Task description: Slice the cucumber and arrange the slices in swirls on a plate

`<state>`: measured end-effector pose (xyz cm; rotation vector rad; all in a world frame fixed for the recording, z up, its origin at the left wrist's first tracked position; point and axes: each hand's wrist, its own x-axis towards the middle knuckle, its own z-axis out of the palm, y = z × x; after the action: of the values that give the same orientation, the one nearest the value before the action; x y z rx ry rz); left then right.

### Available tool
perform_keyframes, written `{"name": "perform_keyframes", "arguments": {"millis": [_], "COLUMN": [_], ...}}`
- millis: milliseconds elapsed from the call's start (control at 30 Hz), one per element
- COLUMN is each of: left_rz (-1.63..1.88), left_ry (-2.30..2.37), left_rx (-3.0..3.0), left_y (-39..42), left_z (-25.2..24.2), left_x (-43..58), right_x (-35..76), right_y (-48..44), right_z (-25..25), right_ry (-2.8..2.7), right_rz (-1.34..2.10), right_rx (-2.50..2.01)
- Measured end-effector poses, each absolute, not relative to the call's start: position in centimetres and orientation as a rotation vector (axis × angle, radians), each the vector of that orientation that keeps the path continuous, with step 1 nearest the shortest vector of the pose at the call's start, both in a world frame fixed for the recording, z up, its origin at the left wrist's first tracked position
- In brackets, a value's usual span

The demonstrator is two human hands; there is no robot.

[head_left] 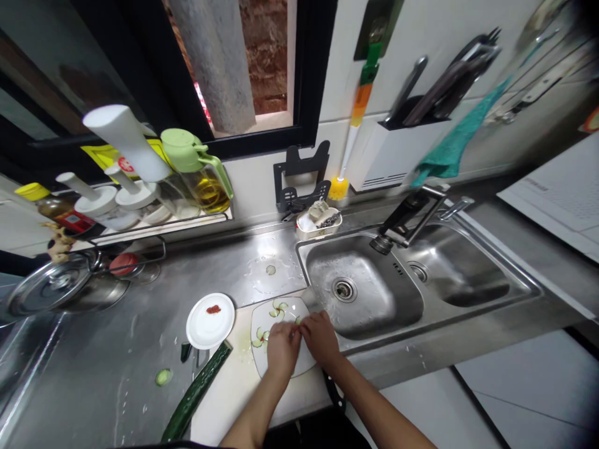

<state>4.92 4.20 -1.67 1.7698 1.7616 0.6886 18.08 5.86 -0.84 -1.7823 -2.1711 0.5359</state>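
Note:
My left hand point(282, 349) and my right hand point(319, 337) meet over a white square plate point(262, 315) that rests on a pale cutting board point(234, 386). Thin cucumber slices point(279, 308) lie in flower shapes on the plate. The fingers of both hands are pinched together at the plate's middle, and what they pinch is too small to name. A long dark green cucumber point(196, 391) lies on the board's left side. Left of the square plate stands a small round white plate point(210, 320) with a dab of red sauce point(213, 309).
A steel double sink point(374, 293) with a tap point(407, 218) lies right of the plate. Oil bottles point(206, 181), white grinders and a pot lid point(49, 284) crowd the back left. Cucumber end pieces point(163, 376) lie on the wet steel counter. A knife rack point(421, 118) hangs on the wall.

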Motion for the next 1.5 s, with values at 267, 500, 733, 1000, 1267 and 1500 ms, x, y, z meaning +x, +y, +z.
{"name": "perform_keyframes", "arguments": {"millis": [267,500,733,1000,1267,1500], "left_rz": [0.731,0.725,0.69,0.65,0.654,0.676], "left_ry": [1.715,1.679,1.647,1.66,1.681,1.701], "left_rx": [1.784,1.793,1.84,1.849,1.821,1.826], "left_y": [4.2,4.2,4.4,4.3,4.3,4.1], "left_z": [-2.0,-2.7,-2.9,-2.3,-2.0,-1.4], "left_x": [5.1,5.2,5.0,5.0,4.9,4.9], "right_x": [18.2,18.2,18.3,18.4,18.5,18.6], "right_y": [4.8,4.6,4.3,4.2,4.2,4.2], "right_z": [-0.9,-1.2,-0.5,-1.0,-0.8,-0.7], "right_ry": [-2.082,-2.055,-2.025,-2.081,-2.057,-2.042], "right_rz": [0.434,0.438,0.432,0.434,0.446,0.433], "right_rx": [-1.764,-1.765,-1.771,-1.759,-1.768,-1.744]}}
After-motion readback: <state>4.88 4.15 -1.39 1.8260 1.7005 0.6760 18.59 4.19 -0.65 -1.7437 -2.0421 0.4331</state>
